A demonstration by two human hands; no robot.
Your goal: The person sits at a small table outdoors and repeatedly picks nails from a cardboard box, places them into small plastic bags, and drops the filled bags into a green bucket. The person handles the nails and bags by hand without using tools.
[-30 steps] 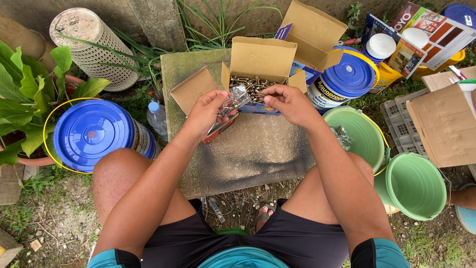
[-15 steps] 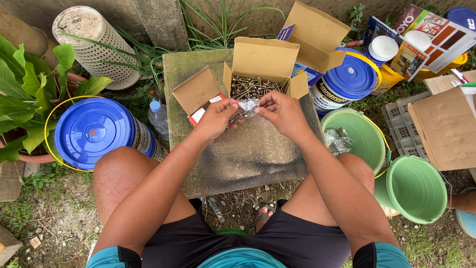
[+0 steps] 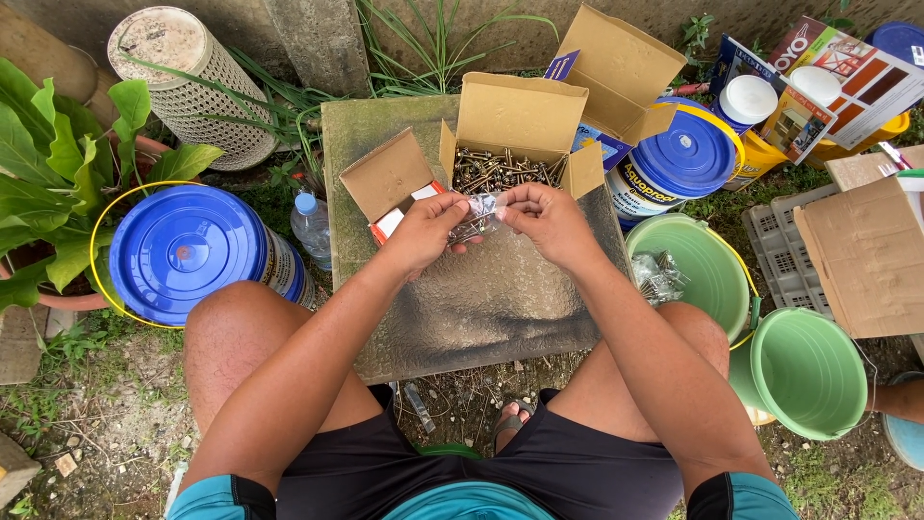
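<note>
Fingers of your left hand [image 3: 423, 231] and right hand [image 3: 551, 220] pinch shut on a small clear plastic bag of screws [image 3: 474, 220], held over the grey stone worktop [image 3: 481, 308], just near of the open brown cardboard screw box [image 3: 510, 154]. Bagging looks underway; sealing it calls for a steady pinch.

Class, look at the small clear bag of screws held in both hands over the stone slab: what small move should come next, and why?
Probably pinch the bag's top shut. Both the left hand and right hand grip the small clear bag, which already shows screws inside, just in front of the open cardboard box of screws. Similar filled bags seem to lie in the green bucket beside the stone slab.
</note>
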